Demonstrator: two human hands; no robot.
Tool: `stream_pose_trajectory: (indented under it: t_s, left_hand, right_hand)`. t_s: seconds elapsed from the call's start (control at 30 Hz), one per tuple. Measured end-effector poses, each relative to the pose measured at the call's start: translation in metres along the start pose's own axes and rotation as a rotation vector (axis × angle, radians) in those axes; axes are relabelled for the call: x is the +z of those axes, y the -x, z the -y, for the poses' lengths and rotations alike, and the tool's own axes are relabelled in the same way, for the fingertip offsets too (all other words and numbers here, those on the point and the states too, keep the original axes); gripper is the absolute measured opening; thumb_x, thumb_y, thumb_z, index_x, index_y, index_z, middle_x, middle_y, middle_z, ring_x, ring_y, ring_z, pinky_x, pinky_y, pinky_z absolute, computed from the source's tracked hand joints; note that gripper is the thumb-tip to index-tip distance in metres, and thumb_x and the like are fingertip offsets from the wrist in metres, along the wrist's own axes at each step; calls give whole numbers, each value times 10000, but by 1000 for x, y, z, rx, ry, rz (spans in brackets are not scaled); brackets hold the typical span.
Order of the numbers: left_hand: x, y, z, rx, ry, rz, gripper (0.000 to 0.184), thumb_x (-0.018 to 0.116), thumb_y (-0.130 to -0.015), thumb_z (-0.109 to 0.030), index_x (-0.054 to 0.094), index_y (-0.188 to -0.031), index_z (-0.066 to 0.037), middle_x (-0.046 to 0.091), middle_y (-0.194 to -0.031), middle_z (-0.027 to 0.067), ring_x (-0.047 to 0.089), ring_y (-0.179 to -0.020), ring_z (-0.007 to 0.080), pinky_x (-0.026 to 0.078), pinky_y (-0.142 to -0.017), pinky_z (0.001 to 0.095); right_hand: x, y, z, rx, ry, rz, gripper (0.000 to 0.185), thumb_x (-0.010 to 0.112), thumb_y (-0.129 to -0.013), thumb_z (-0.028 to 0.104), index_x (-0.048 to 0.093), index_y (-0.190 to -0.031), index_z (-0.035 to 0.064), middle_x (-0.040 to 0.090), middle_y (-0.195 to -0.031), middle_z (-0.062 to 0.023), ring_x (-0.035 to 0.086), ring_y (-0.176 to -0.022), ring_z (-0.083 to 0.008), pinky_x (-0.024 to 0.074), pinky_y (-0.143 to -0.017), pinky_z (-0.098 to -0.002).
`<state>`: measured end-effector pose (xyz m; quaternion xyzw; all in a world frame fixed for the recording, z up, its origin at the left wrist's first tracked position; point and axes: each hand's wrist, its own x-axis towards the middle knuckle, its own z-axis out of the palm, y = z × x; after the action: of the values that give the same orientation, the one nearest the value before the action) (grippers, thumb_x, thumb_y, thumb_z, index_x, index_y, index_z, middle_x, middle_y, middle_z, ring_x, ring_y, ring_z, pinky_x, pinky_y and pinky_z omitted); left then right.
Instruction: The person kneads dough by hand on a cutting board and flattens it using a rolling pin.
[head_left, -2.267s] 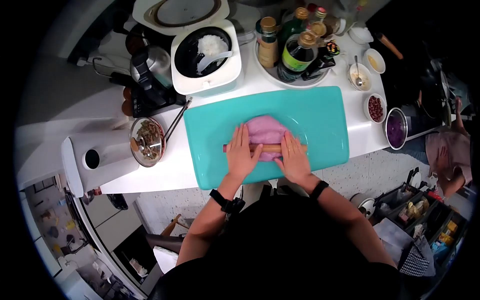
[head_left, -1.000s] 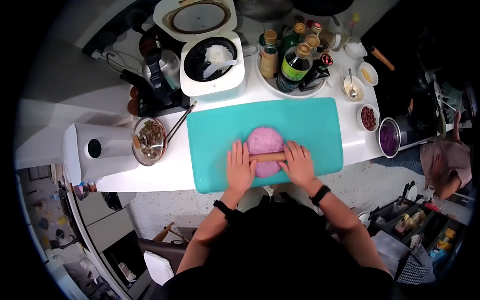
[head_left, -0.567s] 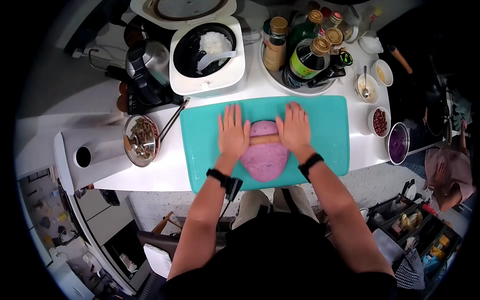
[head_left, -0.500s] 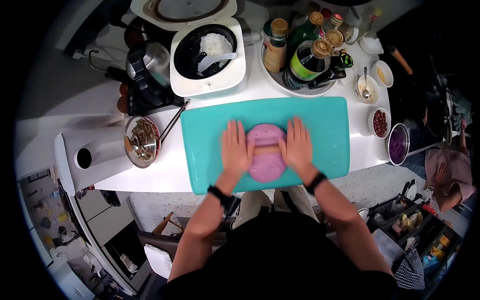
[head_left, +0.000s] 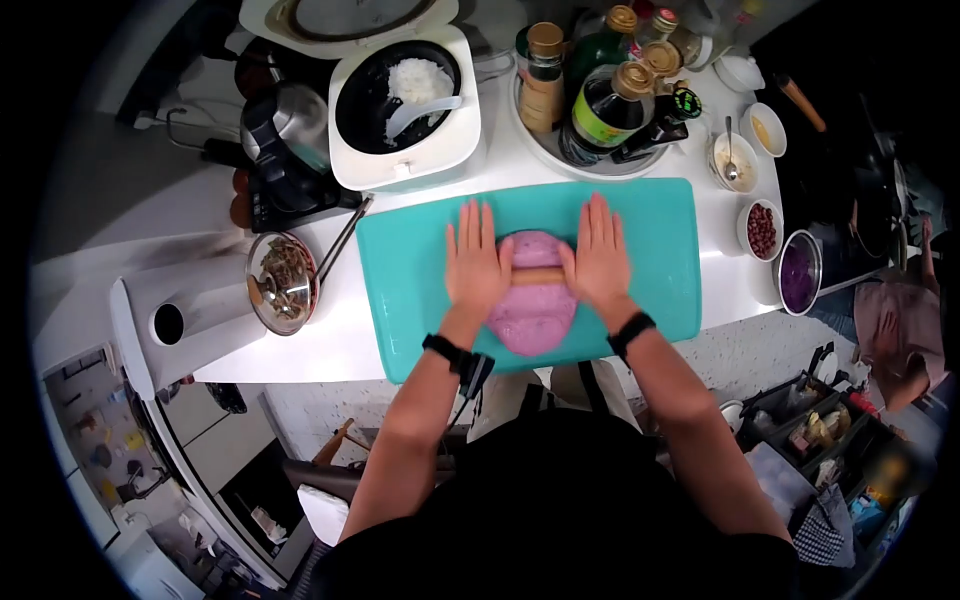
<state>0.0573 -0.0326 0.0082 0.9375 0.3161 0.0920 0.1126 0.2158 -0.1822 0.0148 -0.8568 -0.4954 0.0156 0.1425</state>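
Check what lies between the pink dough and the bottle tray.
No object: the head view shows only bare teal mat and a strip of white counter between the pink dough and the bottle tray.

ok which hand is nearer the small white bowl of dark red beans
Right hand, left of the bowl, over the teal rectangular board; the left hand is farther left, across the pink dough.

Rolling pin [head_left: 538, 275] looks like plain wood, kinda matt. Dough [head_left: 533, 318] pretty smooth, faint sheen. Board [head_left: 655, 260]: slick plastic, bit shiny. Rice cooker [head_left: 408, 172] glossy plastic too. Kettle [head_left: 304, 122] shiny metal, bowl lid [head_left: 290, 276] clear glass.
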Motion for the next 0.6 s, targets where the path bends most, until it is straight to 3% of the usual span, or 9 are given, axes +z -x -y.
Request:
stream_pose_trajectory:
  t_s: [0.13, 0.2, 0.23, 0.27, 0.33, 0.37, 0.43, 0.53, 0.6]
  left_hand:
    - [-19, 93, -14, 30, 83, 111, 724, 556, -1005, -377, 342, -1537, 67, 323, -1601, 301, 312, -1502, 411, 257, -1225, 544]
    - [-34, 114, -16, 39, 150, 210, 771, 595, -979, -405, 342, -1531, 71, 354, -1571, 321, 325, -1488, 432, 281, -1207, 558]
    - [-34, 107, -13, 52, 143, 198, 771, 595, -979, -405, 342, -1531, 71, 354, -1571, 321, 325, -1488, 432, 281, -1207, 558]
    - [-34, 90, -11, -17, 250, 268, 768, 614, -968, -415, 371, -1516, 65, 369, -1563, 318, 354, -1466, 443, 296, -1194, 562]
    - [-37, 54, -14, -77, 354, 327, 765, 633, -956, -425, 400, -1502, 58, 384, -1554, 316, 383, -1444, 455, 311, -1181, 567]
    - [-40, 33, -18, 16, 214, 284, 782, 652, -944, -425, 384, -1511, 44, 385, -1556, 301, 384, -1445, 446, 318, -1184, 556]
    - [-32, 4, -18, 115, 76, 235, 802, 671, -931, -424, 369, -1519, 30, 387, -1557, 285, 384, -1447, 437, 325, -1187, 546]
    - [-7, -14, -18, 271, 66, 343, 884, 710, -895, -481, 352, -1540, 6, 450, -1495, 291, 450, -1371, 463, 394, -1145, 484]
    - [-18, -18, -31, 140, 256, 507, 832, 779, -835, -468, 486, -1446, 14, 474, -1474, 258, 477, -1323, 464, 445, -1091, 463]
  right_hand:
    - [-14, 119, 23, -4, -69, 201, 781, 596, -954, 383, 351, -1505, -113, 348, -1578, -312, 360, -1458, -453, 228, -1243, -533]
    - [-26, 136, 32, -28, -63, 136, 675, 597, -944, 334, 426, -1442, -89, 440, -1493, -282, 430, -1393, -423, 289, -1196, -521]
    - [-29, 138, 35, -52, -55, 77, 574, 598, -934, 285, 501, -1379, -65, 532, -1407, -251, 499, -1327, -392, 350, -1149, -509]
    - [-28, 135, 34, -46, -54, 58, 574, 598, -934, 285, 501, -1379, -65, 532, -1407, -251, 499, -1327, -392, 350, -1149, -509]
    - [-20, 119, 25, 13, 78, 264, 289, 580, -902, 198, 598, -1142, 39, 623, -1131, -125, 576, -1120, -297, 426, -960, -450]
    - [-21, 114, 24, 19, 79, 246, 289, 580, -902, 198, 598, -1142, 39, 623, -1131, -125, 576, -1120, -297, 426, -960, -450]
    - [-27, 111, 23, -68, 91, 90, 105, 556, -873, 147, 574, -972, 116, 593, -950, -37, 571, -968, -244, 397, -827, -407]
    - [-70, 131, 18, -138, 107, 169, 129, 585, -861, 159, 584, -985, 122, 603, -953, -42, 585, -972, -244, 399, -844, -420]
    - [-94, 159, 8, -133, 53, 130, 147, 607, -836, 142, 585, -980, 122, 601, -941, -50, 587, -965, -254, 398, -839, -424]
